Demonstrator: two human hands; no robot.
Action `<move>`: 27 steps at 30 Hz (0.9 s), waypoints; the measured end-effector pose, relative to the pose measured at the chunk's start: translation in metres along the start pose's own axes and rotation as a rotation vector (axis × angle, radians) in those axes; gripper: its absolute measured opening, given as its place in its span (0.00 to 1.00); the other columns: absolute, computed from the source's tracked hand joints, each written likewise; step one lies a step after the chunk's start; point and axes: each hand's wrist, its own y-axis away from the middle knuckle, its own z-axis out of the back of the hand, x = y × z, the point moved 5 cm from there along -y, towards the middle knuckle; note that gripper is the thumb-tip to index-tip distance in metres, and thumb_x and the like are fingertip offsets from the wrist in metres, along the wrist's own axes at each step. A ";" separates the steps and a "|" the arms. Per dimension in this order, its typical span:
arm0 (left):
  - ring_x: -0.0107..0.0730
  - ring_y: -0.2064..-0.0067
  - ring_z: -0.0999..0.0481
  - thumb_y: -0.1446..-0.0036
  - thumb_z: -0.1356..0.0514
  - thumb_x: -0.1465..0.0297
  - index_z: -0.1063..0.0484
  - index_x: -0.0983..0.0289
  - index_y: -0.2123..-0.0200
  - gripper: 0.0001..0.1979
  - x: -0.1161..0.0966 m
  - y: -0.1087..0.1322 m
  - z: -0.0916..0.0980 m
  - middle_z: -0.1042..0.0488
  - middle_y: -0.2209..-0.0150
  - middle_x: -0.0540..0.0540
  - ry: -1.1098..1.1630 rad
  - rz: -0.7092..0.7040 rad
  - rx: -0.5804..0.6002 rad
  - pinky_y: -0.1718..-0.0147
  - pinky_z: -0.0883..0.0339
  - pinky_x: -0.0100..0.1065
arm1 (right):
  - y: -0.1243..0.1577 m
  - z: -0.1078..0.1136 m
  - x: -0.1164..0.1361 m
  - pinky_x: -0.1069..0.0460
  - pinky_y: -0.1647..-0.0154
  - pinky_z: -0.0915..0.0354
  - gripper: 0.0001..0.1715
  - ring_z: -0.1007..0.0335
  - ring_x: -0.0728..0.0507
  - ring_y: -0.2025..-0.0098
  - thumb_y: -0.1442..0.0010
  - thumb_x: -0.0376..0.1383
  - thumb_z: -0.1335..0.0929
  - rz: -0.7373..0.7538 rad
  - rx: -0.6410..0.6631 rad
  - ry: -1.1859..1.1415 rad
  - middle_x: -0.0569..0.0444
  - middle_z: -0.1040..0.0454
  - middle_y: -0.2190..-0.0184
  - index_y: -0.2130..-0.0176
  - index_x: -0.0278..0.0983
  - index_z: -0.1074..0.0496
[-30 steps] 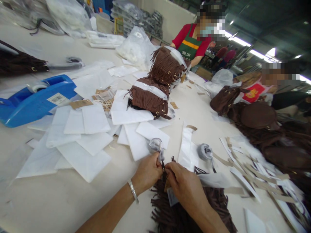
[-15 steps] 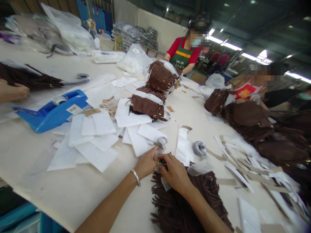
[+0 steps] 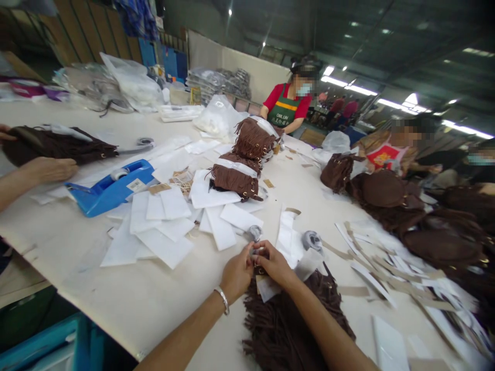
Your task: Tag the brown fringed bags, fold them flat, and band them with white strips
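A dark brown fringed bag [image 3: 290, 319] lies on the table in front of me, partly hidden by my right forearm. My left hand [image 3: 236, 273], with a silver bracelet at its wrist, is closed in a pinch at the bag's upper left corner. Fingertip to fingertip with it, my right hand [image 3: 274, 264] pinches the same small spot. Between them is what looks like the end of the bag's wrapped strap, mostly covered by fingers. A grey plastic-wrapped coil [image 3: 254, 233] sits just beyond the fingertips. Below my right hand hangs a translucent tag-like piece [image 3: 266, 287].
White packets [image 3: 157, 219] are spread left of my hands, near a blue tape dispenser [image 3: 110, 186]. Two stuffed fringed bags [image 3: 236, 179] stand ahead. Paper strips [image 3: 386, 268] and a heap of brown bags [image 3: 444, 239] lie right. Co-workers stand around; another person's hand [image 3: 52, 169] is left.
The view has shifted, with the left side of the table sliding rightward and down. My right fingers are now more bent and raised, meeting my left fingertips. The co-worker's hand at left shows more.
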 end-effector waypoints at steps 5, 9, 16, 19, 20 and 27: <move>0.35 0.64 0.25 0.42 0.50 0.74 0.49 0.58 0.34 0.31 0.000 0.007 0.001 0.24 0.65 0.51 -0.028 -0.021 0.002 0.62 0.35 0.33 | -0.010 -0.002 -0.009 0.53 0.69 0.37 0.16 0.32 0.47 0.72 0.51 0.34 0.34 -0.102 -0.160 0.076 0.62 0.31 0.74 0.59 0.40 0.37; 0.40 0.56 0.25 0.39 0.52 0.74 0.51 0.59 0.33 0.30 -0.010 0.010 -0.002 0.25 0.53 0.59 -0.298 -0.108 0.007 0.57 0.35 0.37 | -0.007 -0.002 -0.010 0.52 0.67 0.36 0.15 0.30 0.46 0.69 0.50 0.35 0.35 -0.104 -0.232 0.046 0.60 0.28 0.72 0.60 0.40 0.38; 0.34 0.65 0.26 0.42 0.49 0.76 0.40 0.61 0.39 0.27 -0.007 0.003 -0.004 0.24 0.65 0.53 0.045 0.017 0.016 0.64 0.34 0.32 | -0.002 0.001 -0.015 0.52 0.67 0.36 0.16 0.30 0.46 0.69 0.51 0.34 0.36 -0.115 -0.284 0.024 0.59 0.29 0.71 0.58 0.39 0.38; 0.33 0.67 0.27 0.42 0.49 0.75 0.39 0.61 0.40 0.26 -0.007 0.005 0.001 0.25 0.66 0.52 0.023 -0.046 0.049 0.67 0.35 0.31 | 0.001 -0.002 -0.012 0.52 0.66 0.37 0.15 0.31 0.46 0.69 0.50 0.34 0.37 -0.091 -0.258 0.122 0.60 0.29 0.72 0.60 0.39 0.36; 0.34 0.65 0.26 0.42 0.50 0.76 0.39 0.60 0.39 0.26 -0.009 0.005 0.004 0.25 0.64 0.54 -0.088 -0.075 0.029 0.65 0.36 0.32 | 0.002 -0.003 -0.010 0.53 0.66 0.38 0.14 0.31 0.46 0.69 0.50 0.33 0.37 -0.081 -0.257 0.151 0.59 0.29 0.72 0.60 0.40 0.35; 0.34 0.65 0.27 0.42 0.50 0.77 0.39 0.60 0.41 0.25 -0.012 0.006 0.022 0.26 0.65 0.53 -0.257 -0.013 -0.077 0.66 0.39 0.31 | 0.000 -0.003 -0.013 0.53 0.67 0.39 0.12 0.32 0.46 0.70 0.49 0.34 0.37 -0.076 -0.263 0.110 0.60 0.29 0.71 0.61 0.40 0.36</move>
